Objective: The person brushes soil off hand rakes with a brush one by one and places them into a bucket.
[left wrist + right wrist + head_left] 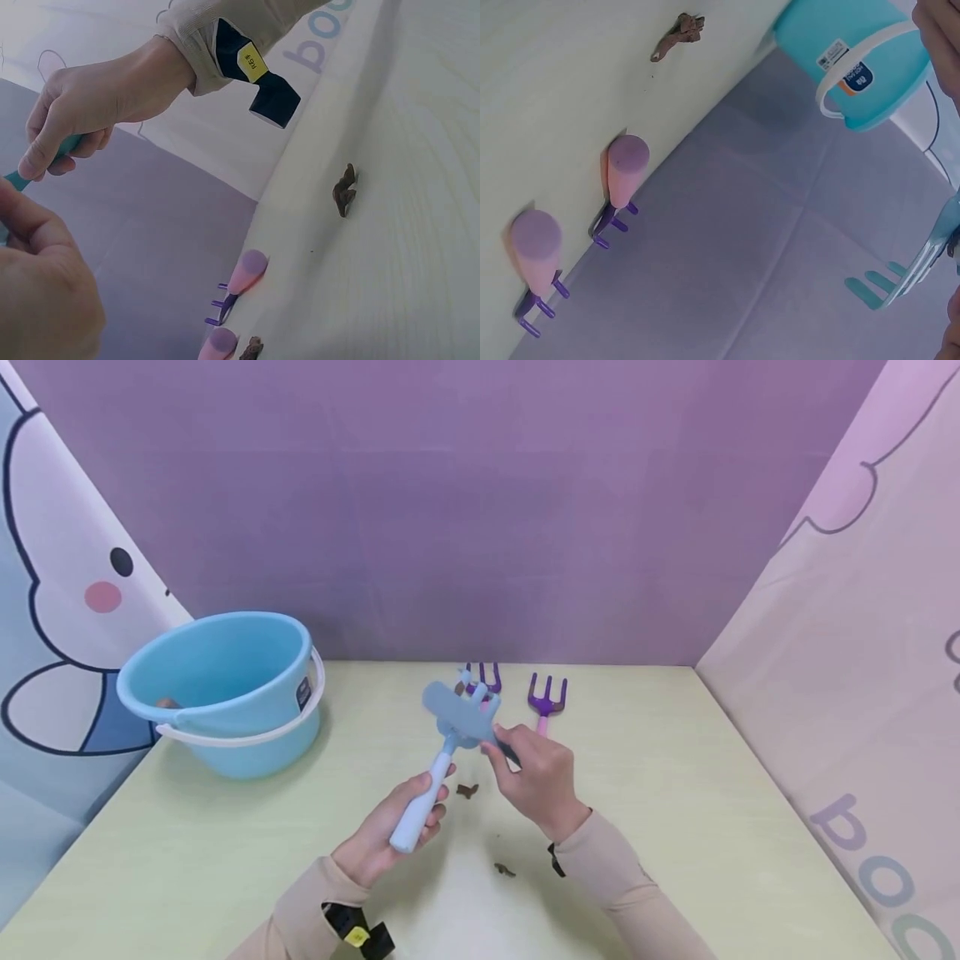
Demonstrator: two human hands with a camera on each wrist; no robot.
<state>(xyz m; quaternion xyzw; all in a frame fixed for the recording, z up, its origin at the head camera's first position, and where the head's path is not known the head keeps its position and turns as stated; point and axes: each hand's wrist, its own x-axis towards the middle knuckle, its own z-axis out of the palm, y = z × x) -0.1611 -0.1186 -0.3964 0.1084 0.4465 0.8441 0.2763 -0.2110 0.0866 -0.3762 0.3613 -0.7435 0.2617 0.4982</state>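
Observation:
My left hand (388, 831) grips the pale handle of a light blue toy rake (422, 806), held up above the table. The rake's prongs (866, 292) show at the right in the right wrist view. My right hand (542, 772) pinches a flat blue tool with a rounded blade (456, 712), which lies across the rake's head. Its exact kind is unclear. The left wrist view shows the right hand's fingers round a teal part (67, 145) of it. Below the hands, brown crumbly-looking pieces (467, 791) lie on the table.
A light blue bucket (258, 739) with a white handle stands at the left, something brown inside. Two purple forks with pink handles, one on the right (546, 700) and one partly behind the rake (491, 675), lie near the table's back edge. Purple cloth (487, 527) hangs behind.

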